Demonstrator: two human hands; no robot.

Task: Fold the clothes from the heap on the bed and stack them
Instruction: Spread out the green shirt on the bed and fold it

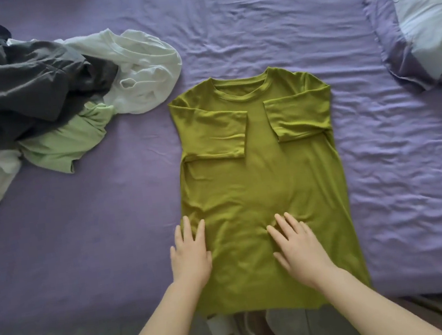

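An olive-green T-shirt (pixel 260 179) lies flat on the purple bed (pixel 97 239), collar away from me, both short sleeves folded inward across its chest. My left hand (pixel 190 255) lies flat with straight fingers on the shirt's lower left edge, partly on the sheet. My right hand (pixel 297 247) presses flat on the lower middle of the shirt, where the cloth puckers a little. The heap of clothes (pixel 24 89) sits at the far left: dark grey, white and light green garments tangled together.
A pillow and bedding in purple and pale blue (pixel 419 14) lie at the upper right. The shirt's hem hangs over the bed's near edge, above my grey-trousered legs (pixel 292 332). Wrinkled sheet stretches between shirt and pillow.
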